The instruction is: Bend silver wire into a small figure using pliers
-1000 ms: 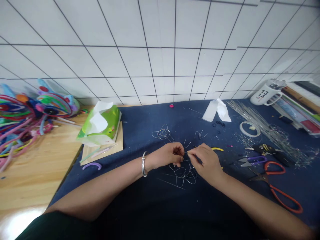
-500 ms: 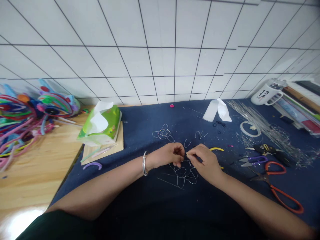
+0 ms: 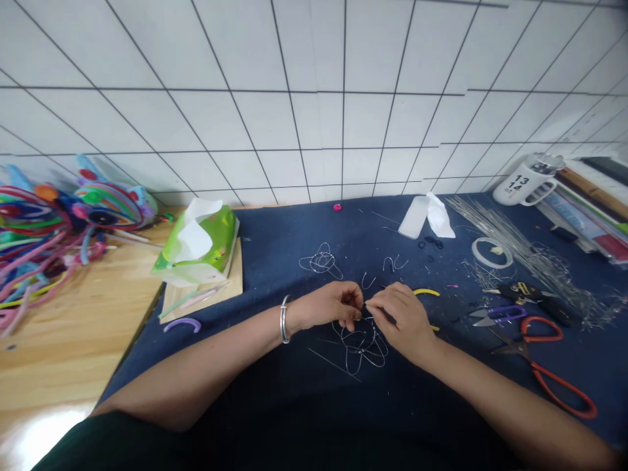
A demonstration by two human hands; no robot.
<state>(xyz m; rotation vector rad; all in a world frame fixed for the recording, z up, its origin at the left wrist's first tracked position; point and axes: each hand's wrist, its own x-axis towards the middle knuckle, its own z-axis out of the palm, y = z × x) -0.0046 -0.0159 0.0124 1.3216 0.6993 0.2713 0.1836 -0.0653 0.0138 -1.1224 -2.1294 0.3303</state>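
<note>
The thin wire could slip or spring loose if either pinch goes soft, because there is so little of it to hold. Pulling too hard could bend the wire loops [image 3: 362,351], which hang at six o'clock from the fingertips, out of shape. They could also snag on the loose straight wire [image 3: 334,364] at seven o'clock, as it lies so near. The left hand [image 3: 345,305] has its thumb and fingers pinched closed on the top of the loops. The right hand [image 3: 401,319], at three o'clock from it, pinches there too, fingertips almost meeting; which strand each one has is too tiny to tell.
</note>
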